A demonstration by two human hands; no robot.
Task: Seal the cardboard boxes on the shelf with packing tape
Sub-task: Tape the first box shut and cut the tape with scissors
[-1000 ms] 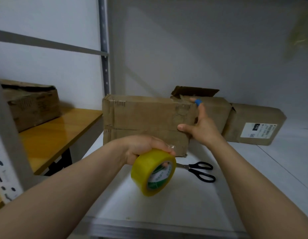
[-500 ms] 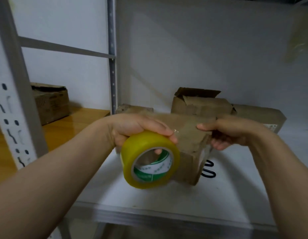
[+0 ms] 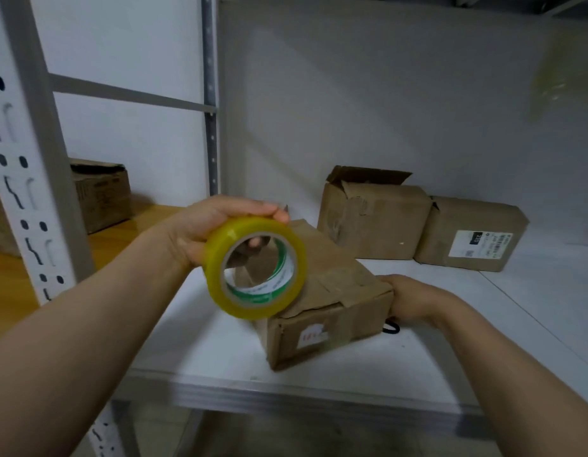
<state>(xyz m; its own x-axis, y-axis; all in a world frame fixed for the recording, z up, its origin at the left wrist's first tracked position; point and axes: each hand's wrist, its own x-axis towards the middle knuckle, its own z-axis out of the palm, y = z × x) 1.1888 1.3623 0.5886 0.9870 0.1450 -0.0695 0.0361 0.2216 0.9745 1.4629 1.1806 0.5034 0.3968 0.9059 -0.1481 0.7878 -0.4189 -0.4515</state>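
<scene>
My left hand (image 3: 217,225) grips a yellowish roll of packing tape (image 3: 256,267) with a green-printed core, held up above the near box. That worn cardboard box (image 3: 332,298) lies flat on the white shelf (image 3: 220,344), one corner toward me, with a white label on its front face. My right hand (image 3: 414,300) holds the box's right end, fingers curled round the far side. Behind stand two more cardboard boxes: one with an open flap (image 3: 375,216) and one with a white shipping label (image 3: 474,235).
Black scissors (image 3: 391,326) lie on the shelf, mostly hidden behind the near box. A perforated shelf upright (image 3: 32,199) stands at the left. Beyond it a wooden surface (image 3: 22,278) carries another cardboard box (image 3: 101,192). The metal shelf front edge (image 3: 286,394) is close below.
The near box has been tipped from standing on its side to lying flat and turned corner-first toward me. My right hand moved down to its right end. The tape roll rose.
</scene>
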